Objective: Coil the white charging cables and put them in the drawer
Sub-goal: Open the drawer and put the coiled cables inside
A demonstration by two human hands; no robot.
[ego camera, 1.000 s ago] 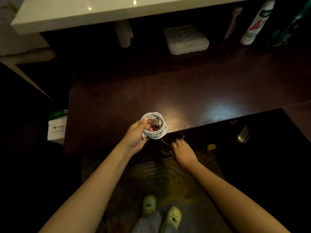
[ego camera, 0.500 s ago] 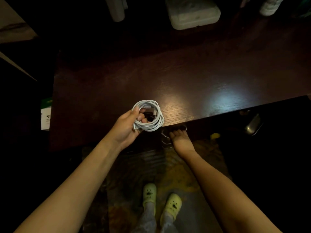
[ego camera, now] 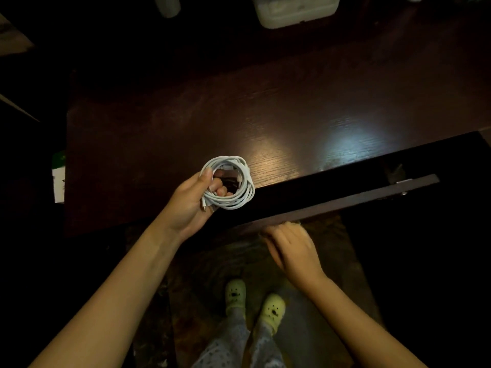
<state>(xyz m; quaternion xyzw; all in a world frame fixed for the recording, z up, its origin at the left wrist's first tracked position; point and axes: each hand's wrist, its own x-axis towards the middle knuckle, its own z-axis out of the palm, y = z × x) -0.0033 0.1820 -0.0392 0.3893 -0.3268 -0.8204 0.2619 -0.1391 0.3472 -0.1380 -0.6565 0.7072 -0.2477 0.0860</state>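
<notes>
My left hand (ego camera: 190,201) grips a coil of white charging cables (ego camera: 233,181), held over the front edge of the dark wooden desk (ego camera: 265,107); a plug end pokes out below my fingers. The drawer (ego camera: 345,200) under the desk stands pulled out, its dark front panel running diagonally from lower left to upper right. My right hand (ego camera: 292,245) holds the drawer front at its near left part, fingers curled under the edge. The drawer's inside is black shadow and I cannot make out its contents.
A white box (ego camera: 295,9) and a white cylinder (ego camera: 167,5) stand at the desk's back. A green and white carton (ego camera: 59,179) sits left of the desk. My feet in yellow slippers (ego camera: 252,301) stand on a patterned floor below the drawer.
My right hand has pulled the drawer out toward me from under the desk. My left hand still holds the coil at about the same place. The camera has tilted further down.
</notes>
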